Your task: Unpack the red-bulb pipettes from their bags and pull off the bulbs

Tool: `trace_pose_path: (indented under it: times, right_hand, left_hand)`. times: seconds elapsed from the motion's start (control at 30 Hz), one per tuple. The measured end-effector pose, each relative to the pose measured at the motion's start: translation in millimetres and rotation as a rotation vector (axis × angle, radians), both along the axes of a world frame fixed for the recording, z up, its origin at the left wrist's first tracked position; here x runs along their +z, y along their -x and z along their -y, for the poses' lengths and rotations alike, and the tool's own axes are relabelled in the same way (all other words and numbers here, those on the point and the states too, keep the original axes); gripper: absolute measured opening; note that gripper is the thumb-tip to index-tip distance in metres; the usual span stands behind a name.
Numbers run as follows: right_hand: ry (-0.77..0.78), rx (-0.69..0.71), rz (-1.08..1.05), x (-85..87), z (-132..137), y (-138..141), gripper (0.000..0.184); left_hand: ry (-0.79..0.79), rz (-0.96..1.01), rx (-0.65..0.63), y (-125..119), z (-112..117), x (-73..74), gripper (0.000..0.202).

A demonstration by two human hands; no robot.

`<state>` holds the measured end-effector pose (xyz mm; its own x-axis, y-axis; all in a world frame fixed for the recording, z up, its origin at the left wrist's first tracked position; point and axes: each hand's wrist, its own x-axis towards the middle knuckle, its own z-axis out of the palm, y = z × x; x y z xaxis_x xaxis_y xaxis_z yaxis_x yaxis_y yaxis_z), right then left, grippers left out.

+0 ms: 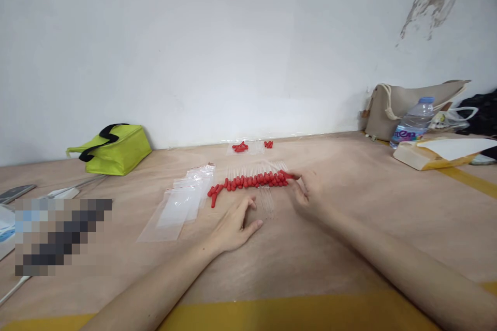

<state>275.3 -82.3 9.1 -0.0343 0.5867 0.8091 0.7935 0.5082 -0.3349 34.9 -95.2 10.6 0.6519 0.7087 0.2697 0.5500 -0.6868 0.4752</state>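
A row of glass droppers with red rubber bulbs lies across the middle of the brown table. My right hand is at the row's right end, fingers pinched on a red-bulbed dropper. My left hand rests on the table just in front of the row, fingers spread and holding nothing. A few clear glass tubes lie between my hands. Several clear zip bags are stacked to the left of the row.
More red bulbs in clear bags lie near the wall. A lime green bag sits at the far left. A beige bag, water bottle and a flat packet stand at the right. A phone lies at the left edge.
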Motion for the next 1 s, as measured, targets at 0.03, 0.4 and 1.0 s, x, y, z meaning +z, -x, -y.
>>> trace_pose_path:
  times: [0.03,0.4,1.0]
  right_hand:
    - [0.002,0.057,-0.01,-2.6,6,4,0.02]
    - [0.182,0.396,0.123,-18.4,32,29,0.02]
    - [0.092,0.289,0.377,-20.3,32,28,0.021]
  left_hand:
    - [-0.063,0.036,0.05,0,-1,-0.4,0.023]
    - [-0.494,-0.06,0.058,11,-13,-10.9,0.022]
    - [-0.372,-0.017,-0.041,9,-3,-11.0,0.026]
